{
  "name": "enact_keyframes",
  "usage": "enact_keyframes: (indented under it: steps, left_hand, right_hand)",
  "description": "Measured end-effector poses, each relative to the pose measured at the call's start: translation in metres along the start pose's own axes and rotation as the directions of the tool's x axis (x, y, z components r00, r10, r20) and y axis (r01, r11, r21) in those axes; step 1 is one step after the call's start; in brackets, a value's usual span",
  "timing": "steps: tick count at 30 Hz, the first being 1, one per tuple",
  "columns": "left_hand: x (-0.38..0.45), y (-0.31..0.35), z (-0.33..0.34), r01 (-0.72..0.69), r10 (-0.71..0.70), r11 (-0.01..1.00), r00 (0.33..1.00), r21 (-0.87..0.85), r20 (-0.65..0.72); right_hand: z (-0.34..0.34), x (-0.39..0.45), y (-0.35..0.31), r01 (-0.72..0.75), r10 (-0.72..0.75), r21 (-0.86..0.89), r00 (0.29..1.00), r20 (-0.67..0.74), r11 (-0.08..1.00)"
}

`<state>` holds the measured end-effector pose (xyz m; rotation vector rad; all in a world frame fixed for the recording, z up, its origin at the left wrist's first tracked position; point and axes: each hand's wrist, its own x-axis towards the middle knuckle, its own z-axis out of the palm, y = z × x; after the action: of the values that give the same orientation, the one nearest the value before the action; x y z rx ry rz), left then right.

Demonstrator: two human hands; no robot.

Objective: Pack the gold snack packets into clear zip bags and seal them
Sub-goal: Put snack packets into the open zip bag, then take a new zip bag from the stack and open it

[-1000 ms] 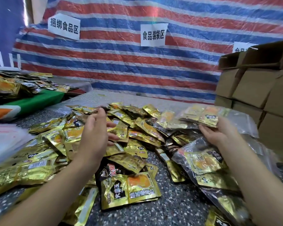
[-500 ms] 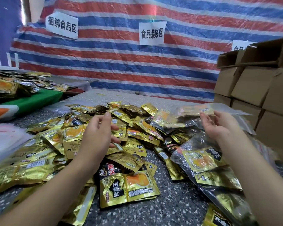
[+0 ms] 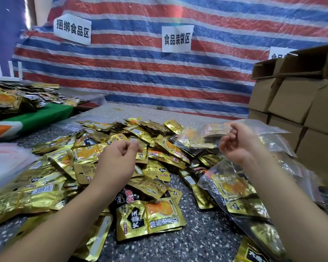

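Gold snack packets lie in a wide loose heap across the speckled table. A pair of gold packets lies nearest me in front. My left hand hovers over the middle of the heap with its fingers curled in, and I see nothing in it. My right hand is raised at the right, fingers curled, with nothing visibly gripped. Just behind its fingers a clear zip bag holding packets rests on the heap. More filled clear bags lie under my right forearm.
Stacked cardboard boxes stand at the right edge. A striped tarp wall with paper signs closes the back. At the left, a green surface carries more packets, and a stack of flat clear bags lies beside the heap.
My right hand let the clear bag with packets drop onto the heap and curled its fingers. My left hand's fingers went from spread to curled in.
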<state>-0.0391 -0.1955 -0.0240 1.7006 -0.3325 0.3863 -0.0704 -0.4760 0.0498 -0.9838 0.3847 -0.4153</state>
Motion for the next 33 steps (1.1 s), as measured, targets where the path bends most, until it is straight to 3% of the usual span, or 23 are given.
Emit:
enact_keyframes:
  steps: [7, 11, 15, 20, 22, 24, 26, 29, 33]
  left_hand:
    - [-0.009, 0.009, 0.003, -0.091, 0.089, 0.995, 0.993, 0.029, 0.072]
    - [-0.010, 0.009, 0.002, -0.189, 0.180, 0.967, 0.981, 0.169, 0.068]
    - [-0.007, 0.017, -0.003, -0.308, 0.281, 0.912, 0.950, 0.272, 0.134]
    - [0.006, 0.030, -0.015, -0.232, 0.197, 0.904, 0.972, 0.359, 0.130]
    - [0.016, 0.028, -0.027, -0.181, 0.149, 0.814, 0.984, 0.552, 0.102]
    - [0.026, 0.020, -0.047, -0.180, 0.186, 0.670, 0.980, 0.721, 0.072]
    - [0.035, 0.010, -0.072, -0.187, 0.250, 0.635, 0.968, 0.749, 0.029]
    - [0.049, -0.007, -0.113, -0.086, 0.250, 0.541, 0.966, 0.837, -0.062]
    - [0.060, -0.033, -0.163, 0.203, 0.038, 0.190, 0.976, 0.960, -0.214]
  right_hand:
    - [0.016, -0.010, 0.014, -0.034, 0.074, -0.186, 0.975, 0.210, 0.982]
    - [0.030, -0.023, 0.021, 0.045, 0.097, -0.372, 0.931, 0.352, 0.927]
    - [0.045, -0.037, 0.025, 0.135, 0.061, -0.419, 0.904, 0.422, 0.898]
    - [0.057, -0.059, 0.025, 0.220, 0.069, -0.488, 0.859, 0.507, 0.844]
    - [0.061, -0.068, 0.026, 0.294, 0.077, -0.561, 0.835, 0.545, 0.774]
    - [0.064, -0.075, 0.027, 0.423, 0.071, -0.647, 0.802, 0.593, 0.634]
    - [0.065, -0.082, 0.030, 0.536, 0.097, -0.680, 0.746, 0.659, 0.501]
    - [0.066, -0.090, 0.031, 0.623, 0.153, -0.665, 0.672, 0.725, 0.412]
    - [0.069, -0.094, 0.032, 0.704, 0.167, -0.627, 0.610, 0.775, 0.334]
